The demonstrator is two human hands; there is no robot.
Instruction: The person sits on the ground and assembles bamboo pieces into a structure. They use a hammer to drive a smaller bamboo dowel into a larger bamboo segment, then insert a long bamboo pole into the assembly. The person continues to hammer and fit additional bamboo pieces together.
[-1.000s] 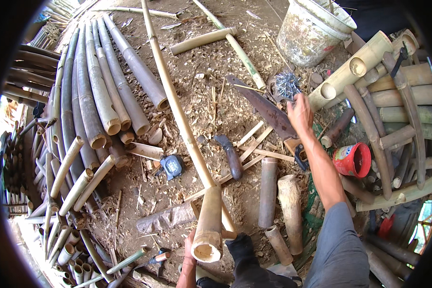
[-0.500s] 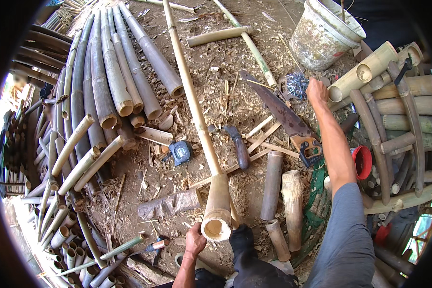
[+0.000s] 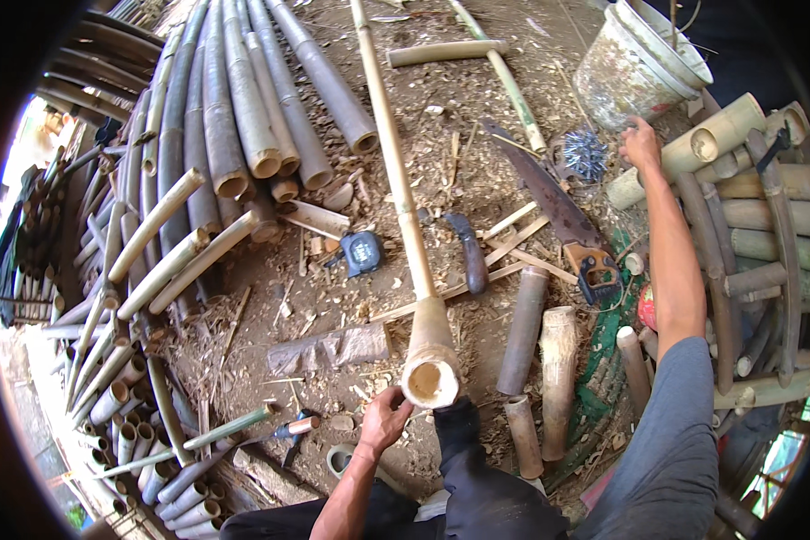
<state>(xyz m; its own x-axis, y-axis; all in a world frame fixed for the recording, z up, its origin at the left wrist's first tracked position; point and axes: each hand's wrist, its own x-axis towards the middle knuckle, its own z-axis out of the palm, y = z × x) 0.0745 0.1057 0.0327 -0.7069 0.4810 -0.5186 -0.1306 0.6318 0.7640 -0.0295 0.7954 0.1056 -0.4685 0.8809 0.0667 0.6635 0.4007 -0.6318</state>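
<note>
The right hand (image 3: 641,145) is being held loosely spread near the bucket (image 3: 632,72). The left hand (image 3: 384,422) is being held beside the tube (image 3: 432,340); its grip cannot be told.

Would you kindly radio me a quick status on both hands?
Left hand beside bamboo tube. Right hand near bucket and silvery bundle. Saw on ground nearby.

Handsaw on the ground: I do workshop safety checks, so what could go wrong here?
The handsaw lies uncovered, so the right hand, out to its right, might get scratched if it reached across. The bamboo tube ends right beside the left hand, so a roll or slip could pinch it.
</note>
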